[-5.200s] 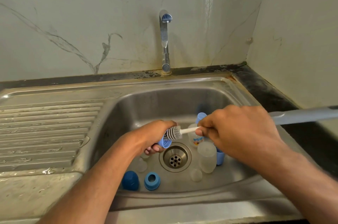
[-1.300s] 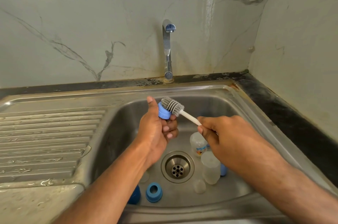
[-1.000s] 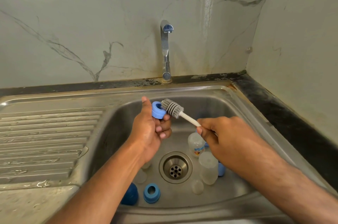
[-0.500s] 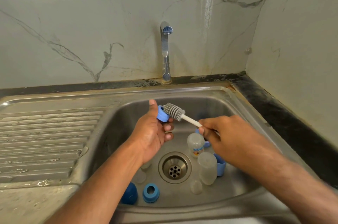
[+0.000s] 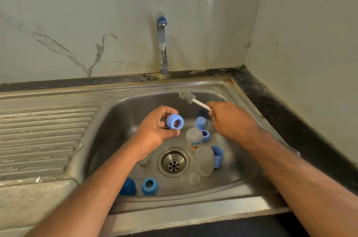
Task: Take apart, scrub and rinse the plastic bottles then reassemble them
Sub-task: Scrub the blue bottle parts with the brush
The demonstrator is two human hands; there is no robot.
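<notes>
Your right hand (image 5: 230, 120) covered most of the brush (image 5: 187, 97) handle, so only the bristle head and a short white stem showed. Your left forearm hid part of the dark blue cap (image 5: 128, 186) and the clear pieces near it. The print on the small bottle (image 5: 194, 139) was too small to read. Your elbows were cut off by the bottom edge.

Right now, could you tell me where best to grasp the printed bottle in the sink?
Grip the printed bottle around its rounded base end, coming from above: it stands mouth-down with that end free, while a second bottle and a blue ring crowd its lower sides.
</notes>
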